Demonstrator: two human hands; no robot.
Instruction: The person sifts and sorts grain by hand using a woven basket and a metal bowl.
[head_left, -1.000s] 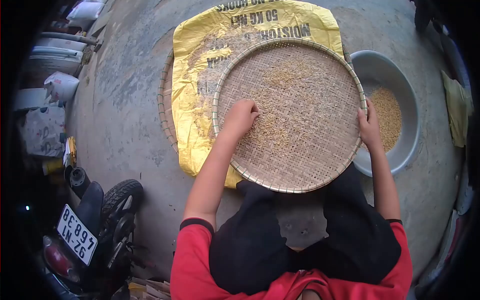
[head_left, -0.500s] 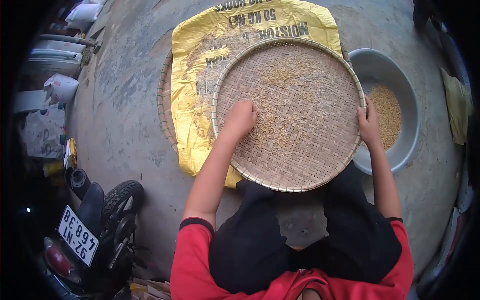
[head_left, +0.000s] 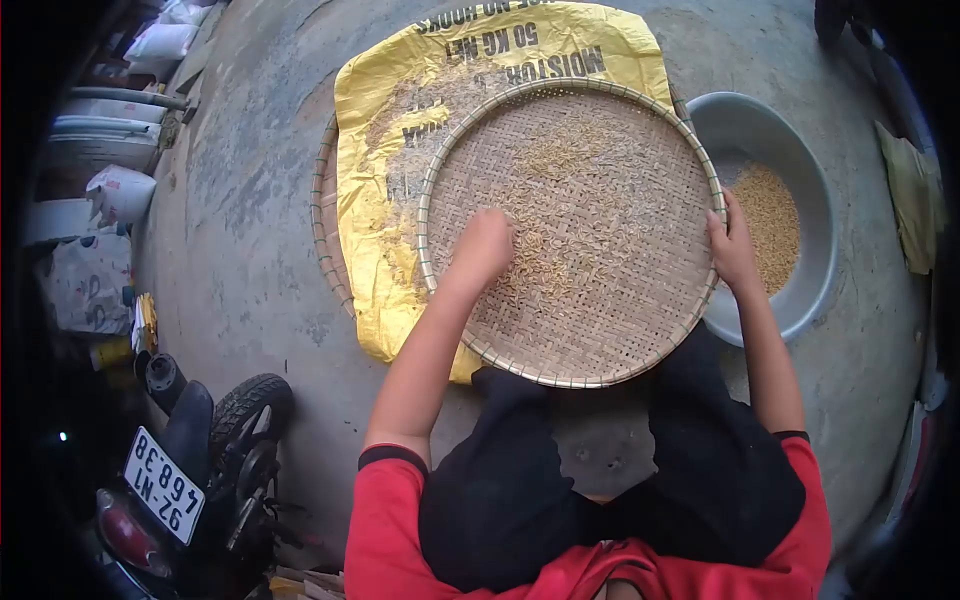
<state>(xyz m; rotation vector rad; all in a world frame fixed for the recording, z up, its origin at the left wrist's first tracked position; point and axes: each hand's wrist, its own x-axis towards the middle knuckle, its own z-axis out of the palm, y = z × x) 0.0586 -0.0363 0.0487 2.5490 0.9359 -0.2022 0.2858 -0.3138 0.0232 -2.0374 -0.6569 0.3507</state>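
A round woven bamboo winnowing tray [head_left: 640,310] rests over my knees, with loose straw-coloured grains [head_left: 555,260] scattered across its middle. My right hand [head_left: 735,250] is shut on the tray's right rim, thumb on the inner side. Inside the tray, at the left edge of the grains, is my left hand [head_left: 485,248] with its fingers closed together. Whatever those fingers hold, if anything, is hidden. Under the tray's far left side lies a yellow printed sack [head_left: 370,200], dusted with husks, on top of another round tray [head_left: 328,220].
A grey metal basin [head_left: 815,270] with grain [head_left: 765,220] in it stands just right of the tray. A parked motorbike [head_left: 190,450] is at the lower left. White sacks [head_left: 120,195] line the left side, and a pale cloth [head_left: 910,200] hangs at the right.
The whole view has shifted slightly. My left hand has turned a little and stays closed over the grains. My right hand keeps its hold on the rim.
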